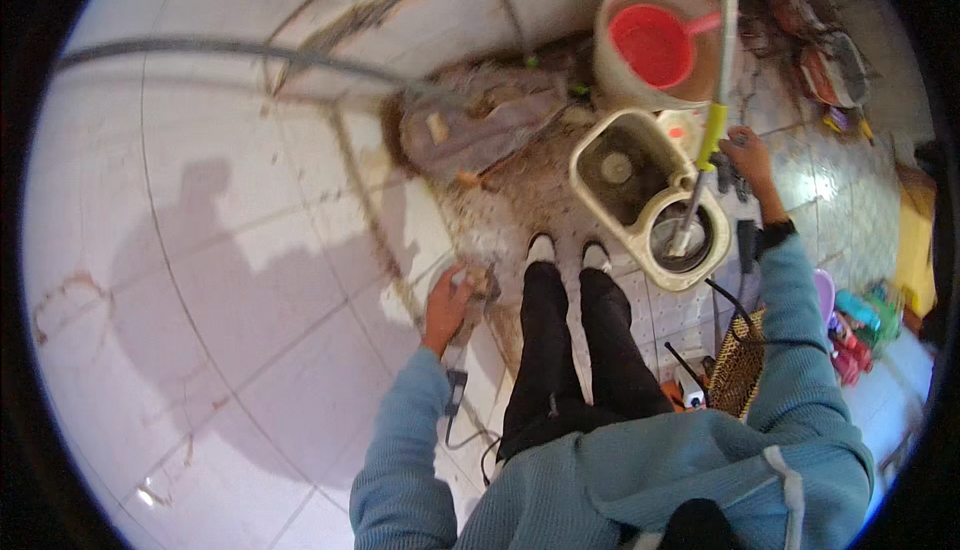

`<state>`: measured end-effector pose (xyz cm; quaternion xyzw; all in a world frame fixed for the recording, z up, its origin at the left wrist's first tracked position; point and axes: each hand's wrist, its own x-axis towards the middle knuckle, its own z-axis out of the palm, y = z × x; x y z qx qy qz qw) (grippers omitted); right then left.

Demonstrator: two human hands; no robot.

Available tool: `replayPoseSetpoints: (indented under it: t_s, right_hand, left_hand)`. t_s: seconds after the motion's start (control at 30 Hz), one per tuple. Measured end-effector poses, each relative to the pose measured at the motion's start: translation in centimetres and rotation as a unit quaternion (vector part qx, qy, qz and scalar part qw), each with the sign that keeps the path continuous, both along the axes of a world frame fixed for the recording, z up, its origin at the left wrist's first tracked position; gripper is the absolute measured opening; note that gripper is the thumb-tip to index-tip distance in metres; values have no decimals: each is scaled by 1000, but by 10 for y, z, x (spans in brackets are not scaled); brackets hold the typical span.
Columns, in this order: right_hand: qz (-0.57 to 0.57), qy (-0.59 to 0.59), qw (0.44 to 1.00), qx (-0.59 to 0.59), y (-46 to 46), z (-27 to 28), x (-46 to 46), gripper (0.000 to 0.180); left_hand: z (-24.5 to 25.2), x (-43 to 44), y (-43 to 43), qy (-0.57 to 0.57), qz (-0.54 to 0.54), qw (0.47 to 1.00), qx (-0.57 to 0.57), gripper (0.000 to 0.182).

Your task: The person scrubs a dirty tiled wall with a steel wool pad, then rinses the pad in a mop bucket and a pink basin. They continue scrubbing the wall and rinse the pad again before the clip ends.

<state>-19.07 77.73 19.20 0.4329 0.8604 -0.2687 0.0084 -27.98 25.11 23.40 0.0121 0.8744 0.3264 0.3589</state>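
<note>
A spin-mop bucket (646, 265) of pale plastic stands in front of my shoes, with a larger basin and a round spinner basket (679, 233). A mop with a grey pole and a yellow-green collar (712, 133) rises from the basket. My right hand (746, 151) is beside the collar, fingertips at or very near the pole; whether they close on it is unclear. At the left, my left hand (448, 306) hangs with fingers apart, close to a small brownish item (481, 281) below. Blur hides whether they touch.
Behind the bucket stands a large pale tub (611, 13) with a red plastic dipper (651, 45). A muddy cloth or mat (487, 126) lies by the wall. A woven basket (739, 362) and colourful bottles (855, 325) are at right. A grey hose (225, 45) crosses at upper left.
</note>
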Motion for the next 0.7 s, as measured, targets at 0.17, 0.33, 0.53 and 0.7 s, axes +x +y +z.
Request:
replayPoseSetpoints:
  t_s: [0.17,0.33,0.53,0.7]
  right_hand:
    - [-165,93,739,-647,-77,-5,3,20]
    - [-189,20,597,-779,-183,-2,-50,22]
    - [-87,17,592,-801,-273,14,-117,19]
    - [34,48,818,-572,-286,13,-175,19]
  left_hand:
    - [6,2,-17,-40,227,971,59,41]
    - [26,-5,-52,-70,368,917,138,47]
    - [34,-9,-103,2,398,910,117,52]
    - [40,-15,-120,11,463,875,141,51]
